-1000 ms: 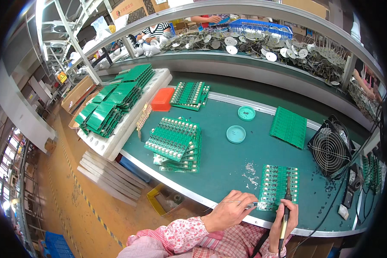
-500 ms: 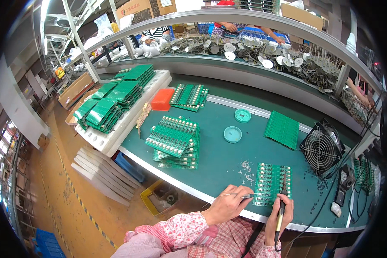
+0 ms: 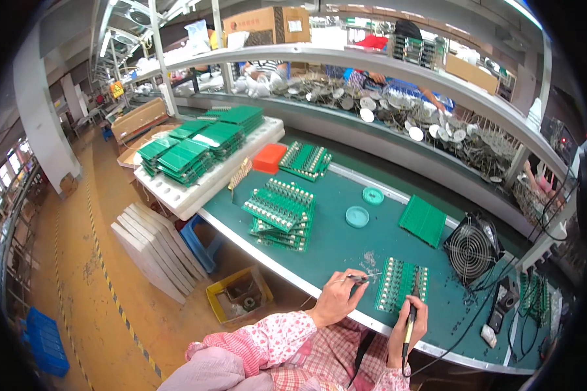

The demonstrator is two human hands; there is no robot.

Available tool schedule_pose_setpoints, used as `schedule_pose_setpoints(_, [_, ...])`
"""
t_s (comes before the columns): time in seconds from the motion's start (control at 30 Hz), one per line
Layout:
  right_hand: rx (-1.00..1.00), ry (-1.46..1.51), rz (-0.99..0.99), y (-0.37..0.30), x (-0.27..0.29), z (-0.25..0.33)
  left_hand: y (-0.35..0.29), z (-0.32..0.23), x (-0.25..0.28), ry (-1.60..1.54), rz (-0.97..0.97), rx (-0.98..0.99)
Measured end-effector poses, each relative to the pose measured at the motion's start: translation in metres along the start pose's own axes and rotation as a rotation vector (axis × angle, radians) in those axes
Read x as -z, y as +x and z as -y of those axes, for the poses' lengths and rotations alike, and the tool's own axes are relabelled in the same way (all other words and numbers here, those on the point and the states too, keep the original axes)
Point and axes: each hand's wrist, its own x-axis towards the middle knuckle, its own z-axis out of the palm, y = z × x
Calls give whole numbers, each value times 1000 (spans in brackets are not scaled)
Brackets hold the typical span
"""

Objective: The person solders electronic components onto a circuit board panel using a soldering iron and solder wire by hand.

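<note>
A green circuit board panel (image 3: 386, 285) with rows of white and dark parts lies by the table's front edge. Closed around a soldering iron (image 3: 408, 331), my right hand (image 3: 398, 339) keeps the iron's tip over the panel's right half; whether it touches cannot be made out. To the left of the panel, my left hand (image 3: 336, 300) pinches slim metal tweezers (image 3: 357, 279). Their points are near a scatter of tiny pale pieces (image 3: 370, 259); anything between the points is too small to see.
Populated panels (image 3: 277, 208) are stacked left, behind them a red-orange box (image 3: 269, 158). Bare green panels (image 3: 218, 137) fill a white foam tray (image 3: 202, 195). Two round teal dishes (image 3: 357, 217), a green panel (image 3: 422, 220) and a fan (image 3: 471, 251) stand farther back. A cable trails right.
The whole view has shifted. My left hand has drawn the tweezers off the panel's left edge toward the tiny pieces. My right hand still holds the iron over the panel.
</note>
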Motion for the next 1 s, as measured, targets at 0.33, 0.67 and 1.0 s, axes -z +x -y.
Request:
schedule_pose_setpoints(0.33, [47, 36, -19, 3, 7, -3, 19, -1, 29, 303, 120, -128])
schedule_pose_setpoints(0.67, [34, -4, 32, 1, 7, 10, 11, 34, 46, 389, 220, -77])
schedule_pose_setpoints(1.0, [73, -16, 97, 7, 14, 18, 15, 33, 43, 346, 126, 2])
